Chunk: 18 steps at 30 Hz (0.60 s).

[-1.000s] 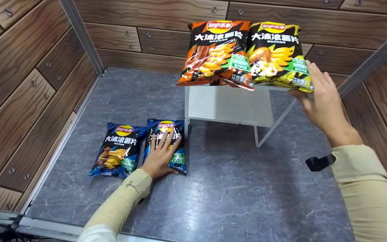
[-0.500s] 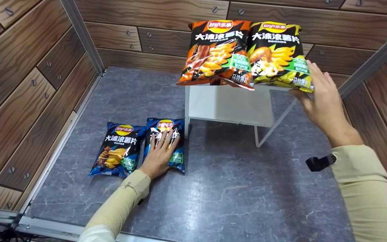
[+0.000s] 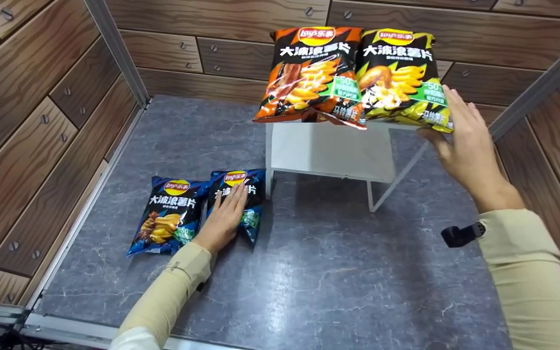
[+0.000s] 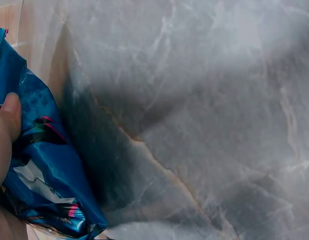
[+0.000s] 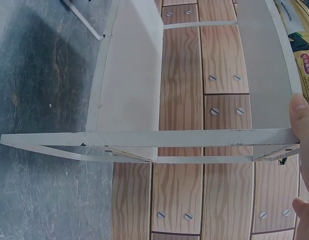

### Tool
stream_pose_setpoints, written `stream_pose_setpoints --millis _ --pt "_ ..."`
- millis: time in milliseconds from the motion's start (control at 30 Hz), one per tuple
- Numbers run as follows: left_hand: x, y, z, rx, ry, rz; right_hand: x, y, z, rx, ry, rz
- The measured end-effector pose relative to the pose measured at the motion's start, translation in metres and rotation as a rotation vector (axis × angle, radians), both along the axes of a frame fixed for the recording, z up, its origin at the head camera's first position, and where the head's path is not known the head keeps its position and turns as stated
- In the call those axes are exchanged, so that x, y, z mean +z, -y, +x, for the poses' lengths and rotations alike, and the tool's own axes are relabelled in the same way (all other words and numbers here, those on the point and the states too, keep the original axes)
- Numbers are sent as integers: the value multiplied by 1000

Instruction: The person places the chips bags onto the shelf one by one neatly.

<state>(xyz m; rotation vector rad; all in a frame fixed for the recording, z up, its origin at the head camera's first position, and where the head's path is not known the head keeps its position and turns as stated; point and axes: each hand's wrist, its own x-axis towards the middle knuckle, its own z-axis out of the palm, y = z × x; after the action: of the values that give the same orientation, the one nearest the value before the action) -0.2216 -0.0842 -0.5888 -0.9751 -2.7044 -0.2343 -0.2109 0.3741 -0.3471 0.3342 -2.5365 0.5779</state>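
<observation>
My left hand (image 3: 224, 214) lies over a blue bag of chips (image 3: 252, 218) on the grey floor, covering part of its front. In the left wrist view the thumb (image 4: 11, 116) presses the side of that bag (image 4: 49, 160), which is creased and raised along its edge. A second blue bag (image 3: 175, 201) lies flat just to the left. My right hand (image 3: 469, 141) is at the right end of the white shelf, its fingers straight along the yellow bag of chips (image 3: 396, 73). In the right wrist view its thumb (image 5: 298, 107) touches the shelf edge.
An orange bag of chips (image 3: 309, 78) sits beside the yellow one on the shelf's upper level. Below is the white lower shelf (image 3: 328, 150), on thin metal legs. Wood-patterned walls (image 3: 260, 19) and a metal frame (image 3: 114, 48) surround the floor.
My left hand has turned and drawn slightly left, its fingers closer together. The blue bag beneath it has tilted and its right side has folded in. The right hand stays in place.
</observation>
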Motion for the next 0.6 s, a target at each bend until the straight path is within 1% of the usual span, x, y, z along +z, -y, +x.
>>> stream_pose_setpoints --millis 167,233,467,600 --pt "5 3 -2 -22 -60 35 0 0 0 -6 -4 6" --pt "8 5 -3 -21 -66 46 0 0 0 -7 -5 4" --pt "24 10 -3 2 -28 110 0 1 0 -4 -11 -2" --pt "35 14 -4 1 -19 150 0 1 0 -4 -12 4"
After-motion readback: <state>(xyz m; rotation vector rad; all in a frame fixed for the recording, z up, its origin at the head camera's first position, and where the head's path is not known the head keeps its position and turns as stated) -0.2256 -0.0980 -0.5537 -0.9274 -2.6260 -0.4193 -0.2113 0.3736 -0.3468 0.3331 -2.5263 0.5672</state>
